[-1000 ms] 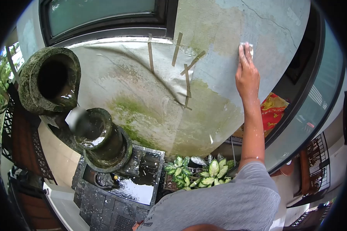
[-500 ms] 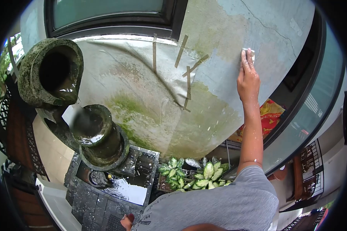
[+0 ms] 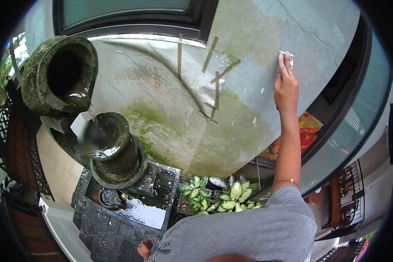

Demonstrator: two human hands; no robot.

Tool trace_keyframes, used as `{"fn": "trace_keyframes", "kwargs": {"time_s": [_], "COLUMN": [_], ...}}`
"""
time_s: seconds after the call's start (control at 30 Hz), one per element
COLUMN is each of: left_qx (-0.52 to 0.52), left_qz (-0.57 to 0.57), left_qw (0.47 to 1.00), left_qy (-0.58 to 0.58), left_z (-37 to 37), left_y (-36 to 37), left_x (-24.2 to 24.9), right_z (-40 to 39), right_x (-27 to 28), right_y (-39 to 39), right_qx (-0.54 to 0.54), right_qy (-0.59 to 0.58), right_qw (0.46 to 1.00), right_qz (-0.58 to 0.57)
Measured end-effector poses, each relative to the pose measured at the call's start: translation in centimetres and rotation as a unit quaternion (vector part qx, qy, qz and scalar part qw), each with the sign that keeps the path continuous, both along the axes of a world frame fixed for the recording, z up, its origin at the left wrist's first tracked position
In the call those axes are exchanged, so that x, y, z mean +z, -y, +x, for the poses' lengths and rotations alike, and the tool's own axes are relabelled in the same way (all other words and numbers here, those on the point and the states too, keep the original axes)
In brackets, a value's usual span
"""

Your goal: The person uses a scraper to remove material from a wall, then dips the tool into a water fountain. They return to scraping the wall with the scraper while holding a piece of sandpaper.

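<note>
My right hand (image 3: 286,89) is raised against the stained, pale blue wall (image 3: 253,74), its fingers pressing a small whitish piece (image 3: 291,59) flat to the surface. White specks dot the hand and forearm. Low in the view, my left hand (image 3: 144,249) shows only in part beside the grey shirt, curled around something reddish-brown that is mostly hidden. Strips of brown tape (image 3: 217,89) and a glossy sheet lie on the wall left of the right hand. A long crack runs down the wall at the upper right.
At left, a mossy stone spout (image 3: 59,74) pours water into a round stone basin (image 3: 113,135) above a dark-tiled pool (image 3: 144,214). Variegated plants (image 3: 236,194) grow at the wall's foot. A dark-framed window (image 3: 126,26) is above, and an open glass pane (image 3: 349,126) stands at right.
My right hand has moved slightly across the wall with the whitish piece under its fingers. The view has shifted a little. My left hand remains low beside the shirt.
</note>
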State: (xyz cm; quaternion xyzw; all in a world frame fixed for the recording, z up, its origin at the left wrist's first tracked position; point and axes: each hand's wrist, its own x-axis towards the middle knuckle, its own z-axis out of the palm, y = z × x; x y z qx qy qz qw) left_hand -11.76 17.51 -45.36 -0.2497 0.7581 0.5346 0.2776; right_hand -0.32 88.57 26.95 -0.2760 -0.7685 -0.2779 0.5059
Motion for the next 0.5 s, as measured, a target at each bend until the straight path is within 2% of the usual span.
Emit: {"fn": "trace_keyframes", "kwargs": {"time_s": [0.07,0.2,0.27,0.3,0.37,0.43,0.47,0.5], "left_qx": [-0.001,-0.047,-0.073,-0.085,-0.084,-0.075,-0.064,-0.06], "left_qz": [-0.027,-0.128,-0.199,-0.234,-0.229,-0.082,-0.134,-0.135], "left_qw": [1.0,0.99,0.977,0.969,0.97,0.994,0.989,0.989], "left_qy": [0.009,0.015,0.013,0.011,0.005,0.006,-0.001,0.002], "left_z": [1.2,2.4,3.1,2.5,1.6,0.6,0.9,1.5], "left_y": [0.3,-0.3,-1.2,-0.4,0.0,0.2,-0.1,-0.3], "left_x": [-0.9,0.1,1.2,1.7,2.3,1.1,1.5,2.3], "right_z": [-0.4,-2.3,-2.9,-2.8,-2.5,-1.5,-1.1,-0.3], "right_x": [0.6,6.4,8.4,8.2,7.4,4.3,2.3,0.3], "right_y": [0.0,-0.9,-1.9,-1.8,-1.6,-0.8,-0.4,-0.3], "right_qx": [-0.002,0.011,0.037,0.036,0.027,0.008,-0.009,-0.004], "right_qy": [-0.002,-0.015,-0.022,-0.026,-0.028,-0.03,-0.028,-0.026], "right_qw": [1.0,1.0,0.993,0.994,0.996,0.999,1.0,1.0], "right_qz": [-0.007,0.009,0.11,0.104,0.084,0.039,-0.002,-0.003]}}
